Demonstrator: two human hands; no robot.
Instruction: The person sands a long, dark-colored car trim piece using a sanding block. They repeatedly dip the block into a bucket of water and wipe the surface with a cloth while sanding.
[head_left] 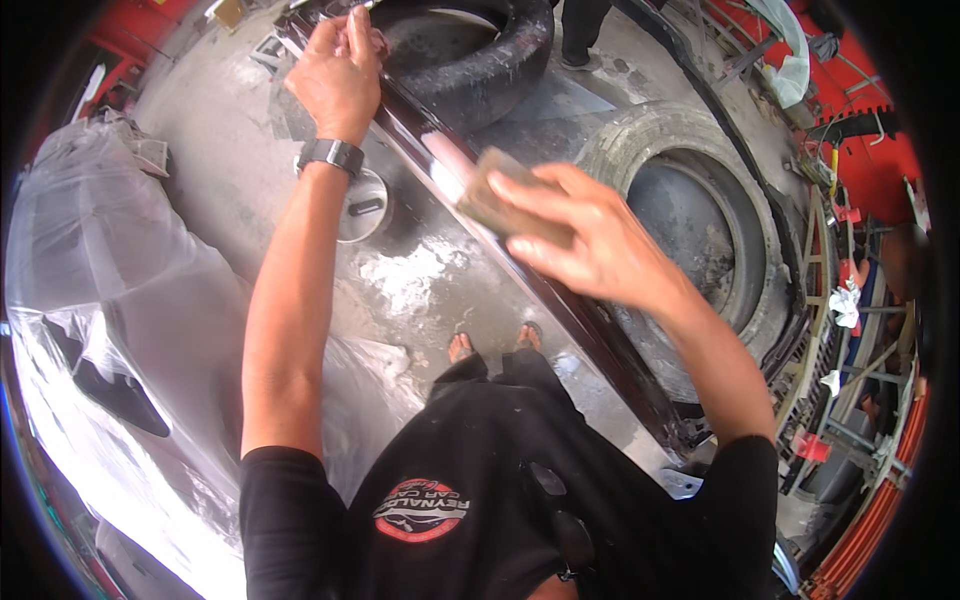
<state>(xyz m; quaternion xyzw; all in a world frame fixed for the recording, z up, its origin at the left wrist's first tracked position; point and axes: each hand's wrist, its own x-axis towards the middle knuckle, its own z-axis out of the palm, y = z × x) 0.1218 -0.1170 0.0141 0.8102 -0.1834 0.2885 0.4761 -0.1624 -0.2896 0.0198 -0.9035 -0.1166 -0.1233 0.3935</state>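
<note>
The black shirt carries a round red emblem with pale lettering. On the floor is a round can; a dark oblong shows at its top, too unclear to name. The long dark panel slants along the left edges of two tyres. The right hand grasps a brown block at its pale patch; the left hand curls at its upper end, how firmly I cannot tell.

translucent plastic sheeting at left, red wall at upper right
</note>
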